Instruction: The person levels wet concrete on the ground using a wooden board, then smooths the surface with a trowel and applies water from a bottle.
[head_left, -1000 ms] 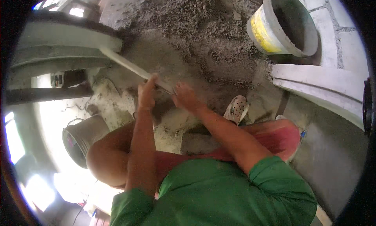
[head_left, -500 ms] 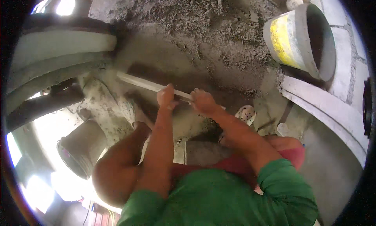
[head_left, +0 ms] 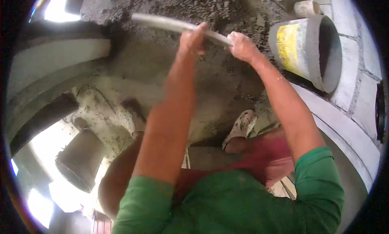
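Observation:
Both arms reach far forward, holding a long pale straightedge bar (head_left: 162,21) across the wet grey mortar (head_left: 148,57). My left hand (head_left: 192,40) is wrapped round the bar near its middle. At its right end my right hand (head_left: 242,47) grips it, fingers closed. The bar slants, its left end farther away than its right. Beyond it lies rough, lumpy mortar (head_left: 219,9); on the near side the surface looks smoother. Whether the bar's lower edge touches the mortar cannot be made out.
A mortar-smeared bucket with a yellow patch (head_left: 288,47) lies tipped on the right, near a small pale container (head_left: 306,8). Block wall (head_left: 351,68) runs along the right. A dark bucket (head_left: 81,159) is at lower left, below a curved ledge (head_left: 60,53). My clog (head_left: 243,124) is on the floor.
Both hands have moved forward, away from my body, carrying the bar from the smooth area to the edge of the lumpy mortar. My arms are now stretched out more.

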Available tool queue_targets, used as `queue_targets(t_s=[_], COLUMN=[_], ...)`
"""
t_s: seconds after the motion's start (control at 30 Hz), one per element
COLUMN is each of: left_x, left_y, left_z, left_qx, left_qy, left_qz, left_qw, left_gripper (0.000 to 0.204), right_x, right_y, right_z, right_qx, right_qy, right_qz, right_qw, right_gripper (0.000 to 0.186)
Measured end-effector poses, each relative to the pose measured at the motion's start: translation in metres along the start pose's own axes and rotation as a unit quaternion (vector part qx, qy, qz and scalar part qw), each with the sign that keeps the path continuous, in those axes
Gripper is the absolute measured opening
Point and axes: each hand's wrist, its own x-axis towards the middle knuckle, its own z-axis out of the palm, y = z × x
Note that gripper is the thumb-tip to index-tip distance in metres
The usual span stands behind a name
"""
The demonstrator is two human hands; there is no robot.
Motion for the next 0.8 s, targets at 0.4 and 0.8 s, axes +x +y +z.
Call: queue_targets(t_s=[0.4,0.8], left_x=[-0.205,-0.401], left_y=[0.189,0.212], left_z=[-0.139,-0.137], left_qx=[0.269,0.256], left_qy=[-0.072,0.19], left_qz=[0.1,0.481], left_qw=[0.955,0.817], left_gripper=[0.061,0.042], right_x=[-0.158,-0.302], right_y=[-0.028,-0.053], right_z=[-0.145,-0.175], right_qx=[0.223,0.341], right_qy=[0.19,0.312], right_qz=[0.074,0.029], right_qw=[0.953,0.886], right_gripper=[0.049,0.038])
